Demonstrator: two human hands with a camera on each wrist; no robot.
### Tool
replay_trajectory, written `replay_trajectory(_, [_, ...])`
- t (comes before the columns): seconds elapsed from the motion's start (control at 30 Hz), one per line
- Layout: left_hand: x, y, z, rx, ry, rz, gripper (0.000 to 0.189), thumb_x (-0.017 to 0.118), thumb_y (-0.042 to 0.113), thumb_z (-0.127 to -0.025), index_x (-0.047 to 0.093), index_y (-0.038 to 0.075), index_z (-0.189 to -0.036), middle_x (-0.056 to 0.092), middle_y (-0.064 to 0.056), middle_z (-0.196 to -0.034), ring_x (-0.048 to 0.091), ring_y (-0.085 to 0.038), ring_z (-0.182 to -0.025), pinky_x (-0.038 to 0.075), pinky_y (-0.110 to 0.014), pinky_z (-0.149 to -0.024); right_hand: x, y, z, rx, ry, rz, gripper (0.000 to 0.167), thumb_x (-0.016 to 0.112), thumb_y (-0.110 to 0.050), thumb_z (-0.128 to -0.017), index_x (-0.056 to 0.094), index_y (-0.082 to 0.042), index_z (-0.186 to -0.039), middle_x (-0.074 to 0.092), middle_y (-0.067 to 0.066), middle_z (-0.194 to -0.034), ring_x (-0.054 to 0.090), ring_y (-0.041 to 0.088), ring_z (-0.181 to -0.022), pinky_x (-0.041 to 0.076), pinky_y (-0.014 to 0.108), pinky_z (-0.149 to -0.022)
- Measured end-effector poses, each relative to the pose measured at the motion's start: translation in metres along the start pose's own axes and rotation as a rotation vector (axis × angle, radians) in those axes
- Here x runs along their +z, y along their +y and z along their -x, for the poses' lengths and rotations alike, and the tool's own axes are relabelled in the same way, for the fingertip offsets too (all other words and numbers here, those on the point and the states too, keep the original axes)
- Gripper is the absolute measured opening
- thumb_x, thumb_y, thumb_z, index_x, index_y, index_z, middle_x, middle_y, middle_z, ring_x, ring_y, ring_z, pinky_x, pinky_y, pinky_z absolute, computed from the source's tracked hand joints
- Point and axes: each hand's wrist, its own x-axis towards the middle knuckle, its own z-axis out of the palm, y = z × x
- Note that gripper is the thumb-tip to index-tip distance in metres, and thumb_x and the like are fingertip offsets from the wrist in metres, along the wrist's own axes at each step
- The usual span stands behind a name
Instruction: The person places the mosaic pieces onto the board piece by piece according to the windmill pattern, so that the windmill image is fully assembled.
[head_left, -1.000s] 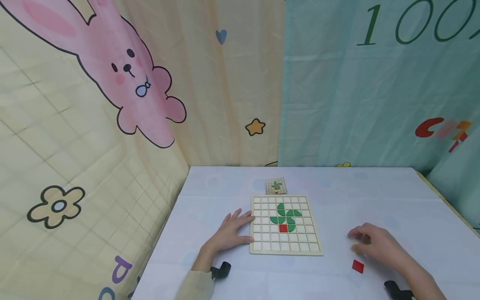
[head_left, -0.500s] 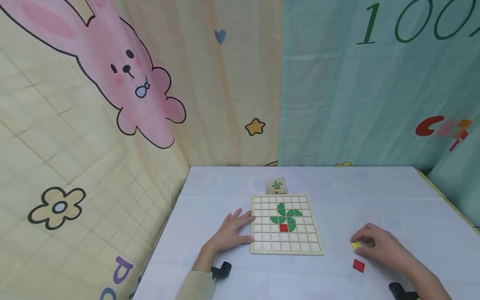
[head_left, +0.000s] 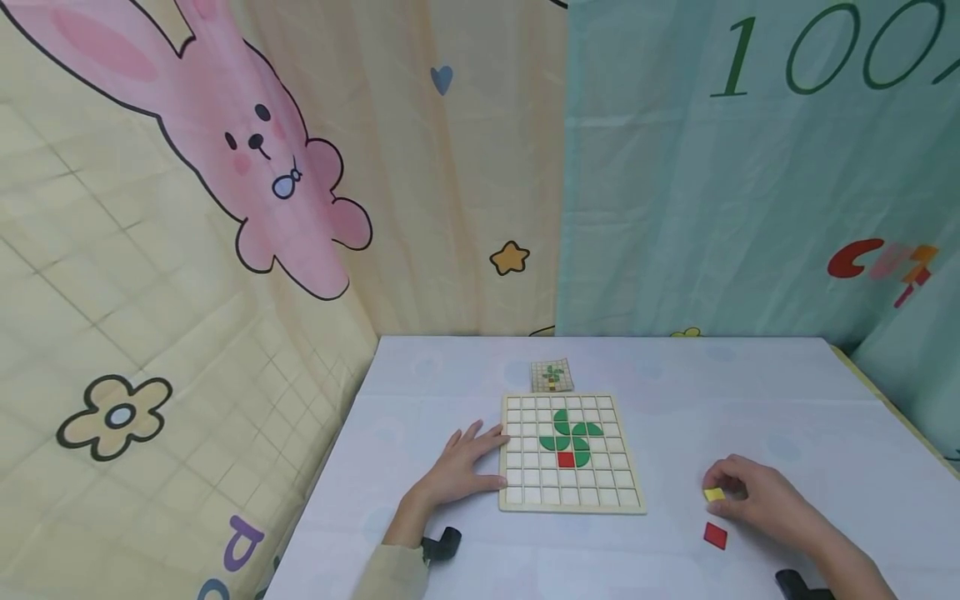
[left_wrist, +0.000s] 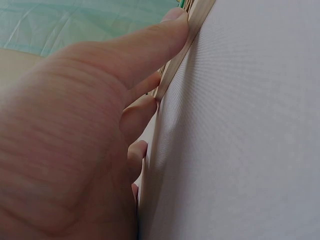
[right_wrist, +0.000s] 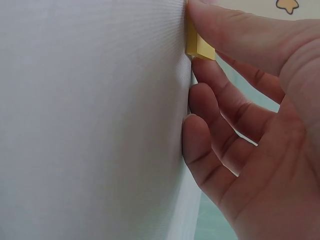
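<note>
A wooden grid board (head_left: 555, 496) lies on the table, holding several green leaf-shaped pieces (head_left: 588, 429) and a red square tile (head_left: 566, 459). My left hand (head_left: 459, 468) rests at its left edge, fingers spread. Up close in the left wrist view, the thumb (left_wrist: 150, 47) touches the board's wooden rim. Right of the board, my right hand (head_left: 761, 498) pinches a yellow tile (head_left: 714, 494) between thumb and fingers. In the right wrist view that yellow tile (right_wrist: 204, 49) stays against the tablecloth, its far part hidden by the thumb.
A loose red tile (head_left: 716, 536) lies just in front of my right hand. Behind the board is a small pattern card (head_left: 552, 375) with a printed green and red figure. Printed curtains (head_left: 465, 167) stand behind the white-covered table (head_left: 420, 375).
The fingers of my right hand have come round the yellow tile, which now shows more between them. My left hand and the board have stayed where they were.
</note>
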Motion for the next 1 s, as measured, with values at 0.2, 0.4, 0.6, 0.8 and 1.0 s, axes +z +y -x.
replay_trajectory(0.2, [0.0011,-0.0016,-0.0002,0.0,0.005,-0.002,0.075,0.073,0.057,-0.085,0.049,0.028,-0.15,0.032,0.007,-0.162,0.01,-0.028,-0.154,0.002,-0.055,-0.122,-0.0002,-0.0037,0.0001,0.033,-0.012,-0.018,0.033,0.09,-0.031,-0.074,0.064,-0.02,-0.09,0.057,-0.002,-0.083,0.052,0.019,-0.083,0.048,0.025,-0.065])
replay_trajectory(0.4, [0.0017,-0.002,0.0003,-0.007,0.006,-0.003,0.076,0.074,0.057,-0.084,0.05,0.028,-0.15,0.032,0.008,-0.162,0.011,-0.028,-0.154,0.002,-0.055,-0.122,-0.002,-0.0045,0.0019,0.014,-0.017,-0.036,0.028,0.089,-0.027,-0.076,0.065,-0.019,-0.089,0.058,-0.003,-0.081,0.053,0.017,-0.079,0.048,0.024,-0.062])
replay_trajectory(0.6, [0.0021,-0.002,-0.0003,-0.013,0.007,-0.003,0.076,0.073,0.057,-0.084,0.049,0.029,-0.15,0.032,0.009,-0.162,0.011,-0.027,-0.154,0.002,-0.054,-0.122,-0.0067,-0.006,0.0022,-0.009,-0.018,-0.05,0.02,0.085,-0.016,-0.08,0.068,-0.019,-0.09,0.062,-0.003,-0.084,0.056,0.017,-0.081,0.052,0.025,-0.066])
replay_trajectory(0.8, [0.003,-0.0028,-0.0004,-0.012,0.008,-0.008,0.076,0.073,0.058,-0.084,0.049,0.029,-0.15,0.032,0.009,-0.162,0.011,-0.027,-0.154,0.002,-0.054,-0.122,-0.0038,-0.0042,0.0,0.006,-0.024,-0.063,0.02,0.084,-0.012,-0.081,0.068,-0.018,-0.09,0.061,-0.003,-0.084,0.056,0.018,-0.082,0.052,0.025,-0.066])
replay_trajectory(1.0, [0.0029,-0.0032,-0.0013,-0.001,0.013,-0.008,0.076,0.073,0.058,-0.084,0.049,0.029,-0.15,0.032,0.009,-0.162,0.011,-0.028,-0.154,0.002,-0.055,-0.122,-0.0031,-0.007,-0.0016,0.016,-0.019,-0.062,0.02,0.084,-0.013,-0.08,0.068,-0.018,-0.091,0.062,-0.003,-0.085,0.056,0.018,-0.082,0.052,0.026,-0.066])
